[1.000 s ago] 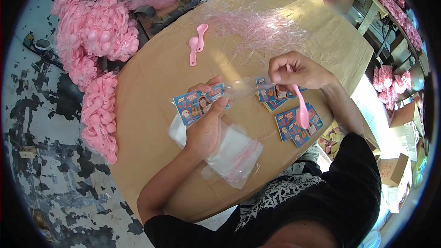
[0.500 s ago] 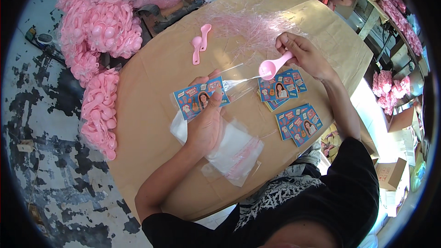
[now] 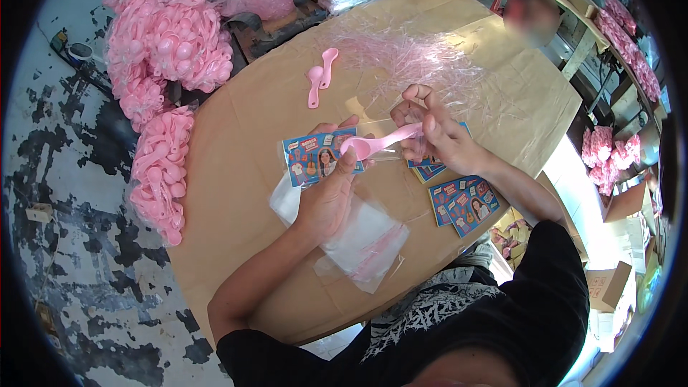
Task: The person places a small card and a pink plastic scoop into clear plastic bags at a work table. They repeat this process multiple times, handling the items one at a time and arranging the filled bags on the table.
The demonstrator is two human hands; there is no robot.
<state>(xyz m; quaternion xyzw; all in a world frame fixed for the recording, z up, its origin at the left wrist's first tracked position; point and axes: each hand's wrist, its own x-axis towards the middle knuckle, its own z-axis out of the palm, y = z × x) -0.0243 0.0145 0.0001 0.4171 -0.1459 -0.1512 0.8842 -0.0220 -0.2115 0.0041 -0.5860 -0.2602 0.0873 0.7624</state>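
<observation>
Card (image 3: 304, 158) in clear bag (image 3: 385, 155), grasped by left hand (image 3: 326, 201) over table (image 3: 236, 172). Pink spoon (image 3: 364, 146) at right of card, bowl by left thumb, handle end at part-curled right hand (image 3: 446, 137) of unclear grip. Card stack (image 3: 466, 204) at near right.

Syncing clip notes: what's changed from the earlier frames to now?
The pink spoon moved left to the left hand, bowl by the thumb. The right hand went left too, fingers now spread; whether it still grips the handle is unclear. Unchanged: left hand holding the bagged blue card; two loose pink spoons and the lower card stack on the table.
</observation>
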